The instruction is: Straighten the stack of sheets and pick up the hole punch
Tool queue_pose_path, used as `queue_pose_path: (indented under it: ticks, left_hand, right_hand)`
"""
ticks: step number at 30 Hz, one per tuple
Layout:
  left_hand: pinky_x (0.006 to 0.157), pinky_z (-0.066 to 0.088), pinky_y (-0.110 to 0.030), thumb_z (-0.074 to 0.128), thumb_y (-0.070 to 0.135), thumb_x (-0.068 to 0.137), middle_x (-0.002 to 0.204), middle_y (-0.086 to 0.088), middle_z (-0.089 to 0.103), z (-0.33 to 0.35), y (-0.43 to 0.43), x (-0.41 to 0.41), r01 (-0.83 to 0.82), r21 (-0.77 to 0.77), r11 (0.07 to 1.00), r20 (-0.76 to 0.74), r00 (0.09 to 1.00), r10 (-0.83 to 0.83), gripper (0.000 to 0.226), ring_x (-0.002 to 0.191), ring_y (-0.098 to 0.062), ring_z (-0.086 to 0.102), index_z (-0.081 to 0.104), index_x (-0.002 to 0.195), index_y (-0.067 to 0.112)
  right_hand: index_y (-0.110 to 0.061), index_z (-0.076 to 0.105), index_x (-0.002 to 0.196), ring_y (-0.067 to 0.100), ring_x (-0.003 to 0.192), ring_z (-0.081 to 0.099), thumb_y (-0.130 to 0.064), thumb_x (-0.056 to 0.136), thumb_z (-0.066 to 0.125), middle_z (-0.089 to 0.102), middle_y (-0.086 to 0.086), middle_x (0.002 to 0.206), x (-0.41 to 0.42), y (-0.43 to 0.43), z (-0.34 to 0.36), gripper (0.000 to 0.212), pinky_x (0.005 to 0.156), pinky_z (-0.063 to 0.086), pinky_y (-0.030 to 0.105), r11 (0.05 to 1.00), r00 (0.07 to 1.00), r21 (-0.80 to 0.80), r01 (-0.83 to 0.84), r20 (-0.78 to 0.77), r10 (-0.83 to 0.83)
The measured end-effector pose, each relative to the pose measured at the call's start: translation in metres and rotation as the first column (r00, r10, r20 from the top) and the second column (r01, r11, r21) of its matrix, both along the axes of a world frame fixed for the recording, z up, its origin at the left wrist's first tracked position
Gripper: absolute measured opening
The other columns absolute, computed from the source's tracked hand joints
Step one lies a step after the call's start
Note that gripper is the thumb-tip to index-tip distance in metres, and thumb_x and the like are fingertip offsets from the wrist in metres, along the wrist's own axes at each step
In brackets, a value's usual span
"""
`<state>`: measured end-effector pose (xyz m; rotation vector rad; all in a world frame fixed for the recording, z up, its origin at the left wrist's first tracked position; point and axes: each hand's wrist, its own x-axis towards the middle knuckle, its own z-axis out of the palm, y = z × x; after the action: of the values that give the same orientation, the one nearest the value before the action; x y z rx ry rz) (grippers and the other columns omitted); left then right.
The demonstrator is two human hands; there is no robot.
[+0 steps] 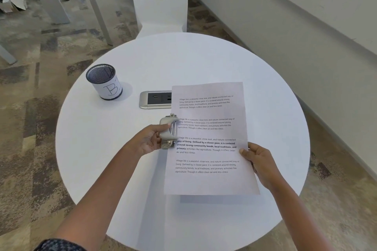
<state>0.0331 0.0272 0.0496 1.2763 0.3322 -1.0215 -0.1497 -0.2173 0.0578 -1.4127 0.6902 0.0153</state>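
My left hand (150, 138) grips the punch (168, 132), its slot over the sheet's (210, 138) left edge, while my right hand (258, 159) pinches the right edge, holding the page above the table (122, 149). The paper looks light and floppy, so I judge it best held near mid-edge; the metal punch seems stiff and weighty, best squeezed around its lever.

Head-worn view, angled down, close over round table (204, 57)

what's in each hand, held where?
Left hand grips the hole punch by its handle side, at the paper's left edge. Right hand pinches the printed sheet at its right edge.
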Motion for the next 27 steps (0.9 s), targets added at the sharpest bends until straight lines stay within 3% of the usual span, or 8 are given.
queue_pose_path:
  ticks: [5,13,20,24,27]
  left_hand:
    - [0.039,0.052,-0.026,0.053,0.011,0.088,0.049,-0.008,0.066,0.0004,-0.0016,0.0006,-0.02,0.023,1.0,-0.002,1.0,0.02,0.01,0.046,-0.021,0.067,0.055,0.083,0.003]
    - [0.04,0.055,-0.028,0.056,0.009,0.087,0.048,-0.006,0.067,-0.0007,-0.0023,-0.0029,-0.038,0.047,0.998,-0.013,0.999,0.039,0.011,0.044,-0.016,0.066,0.056,0.078,0.003]
    - [0.045,0.056,-0.026,0.057,0.009,0.087,0.08,-0.014,0.061,-0.0025,0.0007,-0.0034,-0.048,0.052,0.998,-0.012,0.999,0.048,0.009,0.047,-0.016,0.067,0.056,0.081,0.001]
    - [0.043,0.055,-0.025,0.058,0.008,0.085,0.06,-0.01,0.068,-0.0019,0.0007,-0.0038,-0.065,0.075,0.995,-0.008,0.998,0.065,0.009,0.045,-0.015,0.067,0.057,0.079,0.001]
    - [0.04,0.054,-0.024,0.059,0.006,0.084,0.068,-0.011,0.065,-0.0022,0.0001,-0.006,-0.092,0.097,0.991,-0.001,0.996,0.093,0.008,0.041,-0.014,0.065,0.056,0.077,0.001]
  right_hand:
    - [-0.014,0.066,0.096,0.01,0.065,0.069,-0.001,0.088,0.05,0.075,-0.005,0.075,0.0014,0.0006,0.0016,0.022,0.05,0.051,0.018,1.0,1.0,0.021,0.006,0.02,-0.006]
    - [-0.012,0.066,0.095,0.011,0.067,0.07,0.001,0.087,0.05,0.075,-0.005,0.075,0.0016,-0.0036,0.0012,0.022,0.056,0.055,0.021,1.0,1.0,0.003,0.015,0.024,-0.015]
    - [-0.012,0.066,0.095,0.011,0.068,0.07,0.002,0.087,0.05,0.075,-0.004,0.075,0.0022,-0.0054,0.0034,0.023,0.057,0.055,0.022,1.0,1.0,-0.009,0.013,0.027,-0.013]
    - [-0.013,0.067,0.094,0.011,0.068,0.07,0.002,0.087,0.05,0.075,-0.004,0.076,0.0027,-0.0042,0.003,0.023,0.058,0.056,0.022,1.0,1.0,-0.014,0.011,0.028,-0.011]
    - [-0.012,0.067,0.095,0.012,0.068,0.07,0.002,0.087,0.05,0.075,-0.004,0.075,0.0031,-0.0034,0.0025,0.023,0.059,0.056,0.023,1.0,1.0,-0.021,0.013,0.028,-0.013]
